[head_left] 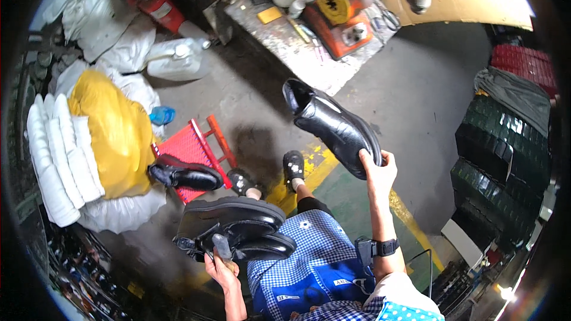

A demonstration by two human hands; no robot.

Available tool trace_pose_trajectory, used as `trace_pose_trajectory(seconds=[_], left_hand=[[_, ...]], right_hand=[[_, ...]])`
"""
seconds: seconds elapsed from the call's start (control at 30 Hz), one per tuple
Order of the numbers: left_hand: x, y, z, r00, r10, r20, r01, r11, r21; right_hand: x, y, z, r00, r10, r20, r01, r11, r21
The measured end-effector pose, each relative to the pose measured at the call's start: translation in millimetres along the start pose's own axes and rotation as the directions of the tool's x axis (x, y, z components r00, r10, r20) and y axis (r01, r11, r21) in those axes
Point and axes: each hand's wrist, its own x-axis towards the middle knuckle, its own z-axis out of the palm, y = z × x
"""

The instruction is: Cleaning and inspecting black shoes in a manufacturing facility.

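Note:
My right hand [379, 173] pinches a glossy black leather shoe [336, 125] by its toe, with the shoe's opening pointing away to the upper left. Lower left, my left hand [223, 270] is closed at the heel end of a pair of black shoes [235, 226], held one against the other beside my apron. A small tool [222, 246] with a grey end and a wood-coloured handle also sits in its fingers; its exact kind is unclear. Another black shoe [187, 175] lies on a red plastic stool [184, 147].
A stained worktable [333, 77] with an orange machine [348, 32] stands ahead. Left are a yellow sack [113, 131], white padded stacks [62, 160], a plastic jug [178, 59] and a fire extinguisher [160, 12]. Dark green stacked crates [493, 148] line the right side.

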Motion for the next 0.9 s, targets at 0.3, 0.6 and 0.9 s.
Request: trace_pose_trajectory(seconds=[0.3,0.6,0.9], left_hand=[[-21.9,6.9,40.0,0.996,0.019,0.089,-0.032,0.989,0.146],[-20.8,7.5,59.3,0.995,0.038,0.096,-0.056,0.981,0.185],[-21.1,4.1,72.6,0.995,0.026,0.100,-0.047,0.976,0.211]], right_hand=[[114.1,-5.3,-51.1,0.962,0.024,-0.274,-0.006,0.998,0.069],[213.8,-44.5,-70.8,0.886,-0.087,-0.455,0.065,0.996,-0.062],[248.4,-77.8,-81.7,0.852,-0.125,-0.509,0.098,0.992,-0.080]])
